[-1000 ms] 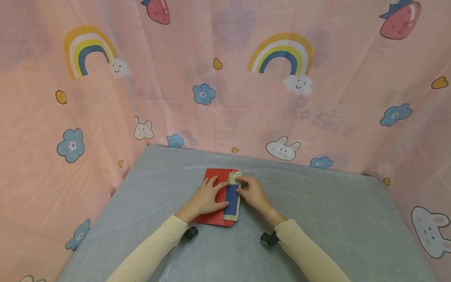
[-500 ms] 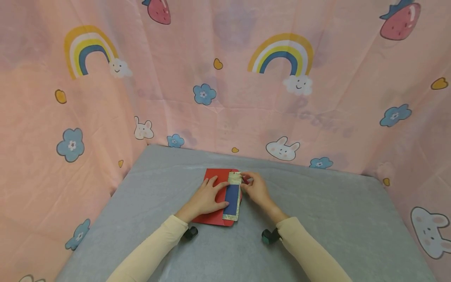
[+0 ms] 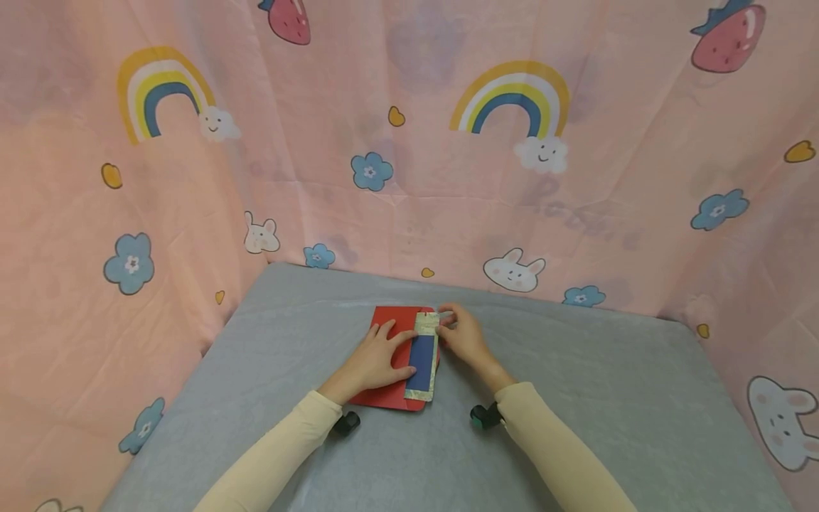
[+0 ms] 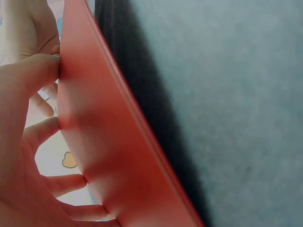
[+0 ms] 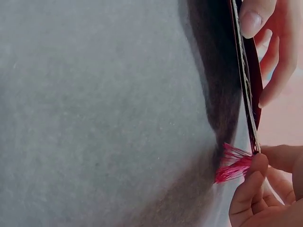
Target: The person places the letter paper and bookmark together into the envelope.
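A flat red card envelope (image 3: 395, 315) or folder lies on the grey tabletop. Along its right side rests a narrow bookmark (image 3: 420, 363), blue in the middle with pale patterned ends. My left hand (image 3: 371, 364) lies on the red envelope with fingers spread, thumb and index fingertip touching the bookmark's left edge. At the bookmark's upper right edge, my right hand (image 3: 466, 338) pinches with thumb and finger. In the right wrist view, a pink tassel (image 5: 235, 164) sticks out beside those pinching fingertips. In the left wrist view, the left fingertips touch the red envelope (image 4: 109, 127).
The grey cloth-covered table (image 3: 614, 398) extends around the envelope. A pink printed curtain (image 3: 422, 213) hangs behind and at both sides. Dark wrist cameras (image 3: 486, 417) sit under the sleeve cuffs, just above the table.
My right hand has shifted from the bookmark's face to its upper right edge, where the tassel is. The left hand, envelope and bookmark look almost unmoved.
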`<action>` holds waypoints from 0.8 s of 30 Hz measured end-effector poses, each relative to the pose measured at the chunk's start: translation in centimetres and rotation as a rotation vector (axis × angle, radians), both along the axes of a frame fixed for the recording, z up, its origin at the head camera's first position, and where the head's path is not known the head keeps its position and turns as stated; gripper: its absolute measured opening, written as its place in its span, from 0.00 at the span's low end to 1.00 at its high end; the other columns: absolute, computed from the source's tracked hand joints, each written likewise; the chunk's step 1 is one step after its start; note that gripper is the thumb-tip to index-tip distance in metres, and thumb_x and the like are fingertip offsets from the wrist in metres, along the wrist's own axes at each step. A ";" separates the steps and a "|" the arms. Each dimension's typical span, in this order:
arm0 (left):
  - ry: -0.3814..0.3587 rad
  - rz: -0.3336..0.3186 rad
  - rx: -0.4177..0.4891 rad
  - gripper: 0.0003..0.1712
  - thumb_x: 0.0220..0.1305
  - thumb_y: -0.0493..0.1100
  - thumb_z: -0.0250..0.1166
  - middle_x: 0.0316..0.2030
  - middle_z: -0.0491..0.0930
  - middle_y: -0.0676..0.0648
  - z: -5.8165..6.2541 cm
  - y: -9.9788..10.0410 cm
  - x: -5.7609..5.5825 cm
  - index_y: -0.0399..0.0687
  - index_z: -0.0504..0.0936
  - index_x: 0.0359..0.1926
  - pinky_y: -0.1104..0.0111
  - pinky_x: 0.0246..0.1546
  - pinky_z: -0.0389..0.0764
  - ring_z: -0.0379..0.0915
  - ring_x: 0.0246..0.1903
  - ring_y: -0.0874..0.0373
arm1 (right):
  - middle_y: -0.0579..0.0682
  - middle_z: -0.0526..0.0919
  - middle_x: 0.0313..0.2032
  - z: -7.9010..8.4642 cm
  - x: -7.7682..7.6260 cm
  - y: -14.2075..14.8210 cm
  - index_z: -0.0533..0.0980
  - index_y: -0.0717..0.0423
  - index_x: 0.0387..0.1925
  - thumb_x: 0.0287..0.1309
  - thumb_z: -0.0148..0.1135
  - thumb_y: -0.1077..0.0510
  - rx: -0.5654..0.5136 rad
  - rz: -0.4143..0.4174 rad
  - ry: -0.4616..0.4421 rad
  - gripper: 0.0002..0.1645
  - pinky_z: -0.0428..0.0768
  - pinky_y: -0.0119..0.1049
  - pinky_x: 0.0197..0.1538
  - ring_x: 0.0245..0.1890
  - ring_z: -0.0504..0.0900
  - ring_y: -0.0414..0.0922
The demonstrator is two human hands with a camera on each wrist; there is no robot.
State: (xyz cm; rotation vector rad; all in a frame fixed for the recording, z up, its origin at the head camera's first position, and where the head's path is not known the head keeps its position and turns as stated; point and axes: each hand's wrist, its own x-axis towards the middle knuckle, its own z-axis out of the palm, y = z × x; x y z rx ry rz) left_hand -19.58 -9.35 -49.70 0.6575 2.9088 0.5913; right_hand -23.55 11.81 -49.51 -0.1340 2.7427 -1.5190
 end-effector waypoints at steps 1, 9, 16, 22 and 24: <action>0.000 0.000 0.001 0.40 0.59 0.63 0.66 0.73 0.58 0.36 0.0 0.0 0.0 0.67 0.66 0.71 0.39 0.66 0.67 0.56 0.71 0.30 | 0.62 0.82 0.42 0.0 0.0 0.0 0.73 0.59 0.59 0.59 0.63 0.66 -0.003 0.000 -0.003 0.24 0.82 0.34 0.28 0.24 0.81 0.42; 0.001 0.003 -0.006 0.40 0.59 0.63 0.66 0.73 0.58 0.36 -0.1 0.1 -0.1 0.66 0.66 0.71 0.39 0.66 0.67 0.56 0.71 0.30 | 0.63 0.81 0.48 -0.2 -0.3 0.2 0.71 0.58 0.60 0.62 0.62 0.63 -0.023 0.025 -0.043 0.25 0.84 0.34 0.30 0.30 0.84 0.44; 0.005 0.001 -0.011 0.40 0.59 0.64 0.66 0.73 0.59 0.36 -0.2 0.1 -0.2 0.66 0.66 0.71 0.39 0.66 0.67 0.56 0.71 0.31 | 0.57 0.81 0.36 -0.4 -0.2 0.2 0.70 0.57 0.61 0.61 0.63 0.63 -0.016 0.057 -0.049 0.26 0.77 0.31 0.26 0.20 0.76 0.39; 0.000 0.005 -0.011 0.41 0.59 0.64 0.66 0.73 0.58 0.36 -0.3 0.0 -0.2 0.66 0.66 0.71 0.39 0.66 0.68 0.56 0.71 0.31 | 0.54 0.78 0.30 -0.5 0.2 -0.1 0.70 0.59 0.60 0.59 0.65 0.64 -0.008 0.036 -0.016 0.27 0.76 0.32 0.26 0.19 0.74 0.39; -0.002 0.009 -0.015 0.41 0.59 0.64 0.66 0.73 0.58 0.36 -0.3 0.0 -0.1 0.66 0.66 0.71 0.40 0.66 0.67 0.56 0.71 0.31 | 0.54 0.78 0.30 -0.5 0.4 -0.1 0.70 0.59 0.59 0.60 0.65 0.64 -0.002 0.021 -0.009 0.26 0.76 0.31 0.27 0.20 0.74 0.39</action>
